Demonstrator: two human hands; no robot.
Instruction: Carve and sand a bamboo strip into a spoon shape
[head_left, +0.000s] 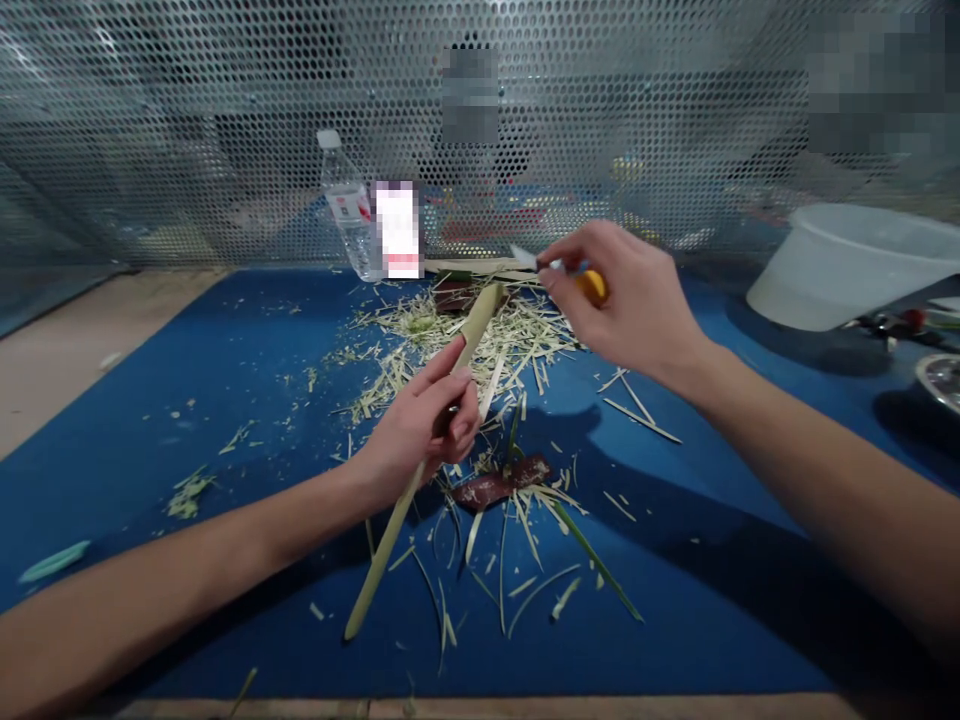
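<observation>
My left hand point(427, 415) is closed round a long, pale green-tan strip point(384, 550), which looks like split bamboo. The strip slants from the lower left up to the middle, and something small and dark shows between the fingers. My right hand point(619, 295), raised to the right of the strip's far end, is closed on a utility knife point(596, 287) with a yellow handle. Its short blade point(523, 257) points left, apart from the strip. Below my left hand lies a dark red-brown piece point(499, 483), perhaps leather. Pale shavings point(420, 360) are heaped beyond my hands.
A blue mat point(255, 600) covers the table. At the back, a clear water bottle point(349, 215) leans by a blurred bright screen point(397, 230) before a perforated metal sheet point(247, 130). On the right are a white tub point(840, 270) and part of a metal bowl point(941, 380).
</observation>
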